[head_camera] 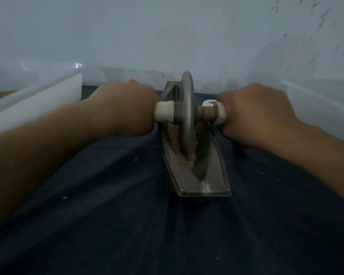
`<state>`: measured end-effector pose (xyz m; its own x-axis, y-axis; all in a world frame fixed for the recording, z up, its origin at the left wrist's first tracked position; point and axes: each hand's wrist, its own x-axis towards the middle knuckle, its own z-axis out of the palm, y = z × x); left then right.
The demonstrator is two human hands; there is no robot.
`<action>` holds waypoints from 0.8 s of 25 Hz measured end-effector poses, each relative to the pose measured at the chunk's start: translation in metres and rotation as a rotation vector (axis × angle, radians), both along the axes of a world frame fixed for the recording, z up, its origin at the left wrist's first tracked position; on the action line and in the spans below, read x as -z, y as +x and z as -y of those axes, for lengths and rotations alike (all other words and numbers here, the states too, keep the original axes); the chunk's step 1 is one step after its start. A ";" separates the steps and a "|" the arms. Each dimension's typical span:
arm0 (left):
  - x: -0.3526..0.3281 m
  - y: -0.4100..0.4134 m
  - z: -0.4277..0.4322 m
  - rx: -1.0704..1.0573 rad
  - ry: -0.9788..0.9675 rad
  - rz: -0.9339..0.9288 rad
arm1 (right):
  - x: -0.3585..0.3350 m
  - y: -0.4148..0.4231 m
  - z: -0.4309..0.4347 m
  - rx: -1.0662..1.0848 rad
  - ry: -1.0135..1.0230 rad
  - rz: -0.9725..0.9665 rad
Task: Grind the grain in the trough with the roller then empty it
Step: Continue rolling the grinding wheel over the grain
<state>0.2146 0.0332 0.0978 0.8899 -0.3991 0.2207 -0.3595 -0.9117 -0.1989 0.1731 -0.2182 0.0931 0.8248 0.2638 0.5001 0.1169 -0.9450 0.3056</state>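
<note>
Step in hand: grinding. The left hand (125,108) is wrapped round the white sleeve (164,111) on its end of the axle (205,114). The right hand (254,114) grips the opposite end the same way. Both fists are closed on the roller (187,108), knuckles up.

The roller is a grey disc on edge, standing between the two hands with its rim down in the trough (211,161).

Key relation: the trough's long axis runs straight away from the person, at right angles to the axle line joining the hands. The disc sits in the far half, and the trough's near end lies on the body side of the hands. Grain (189,153), pale brown and coarse-looking, is banked against both faces of the disc, just to the body side of the axle.

Judgement: the next stroke probably runs back along that axis toward the body. Neither hand looks nearer, so the pull should be even.

A white tub (48,96) lies outboard of the left hand and a translucent bin (316,108) outboard of the right. Dark blue cloth (127,215) lies underneath. Emptying is not yet begun.
</note>
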 end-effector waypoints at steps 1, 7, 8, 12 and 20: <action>0.000 0.012 0.002 -0.003 -0.003 -0.006 | 0.002 0.014 0.000 0.002 0.011 -0.003; -0.019 0.071 0.022 -0.042 0.014 0.148 | 0.006 0.092 0.001 0.052 0.124 -0.026; -0.020 0.072 0.023 -0.053 0.016 0.145 | 0.006 0.096 0.001 0.062 0.132 -0.026; -0.008 0.050 0.019 -0.090 -0.003 0.137 | 0.005 0.075 -0.001 0.051 0.088 -0.053; -0.028 -0.044 -0.005 0.004 0.010 -0.293 | -0.019 -0.033 0.007 -0.021 -0.030 -0.126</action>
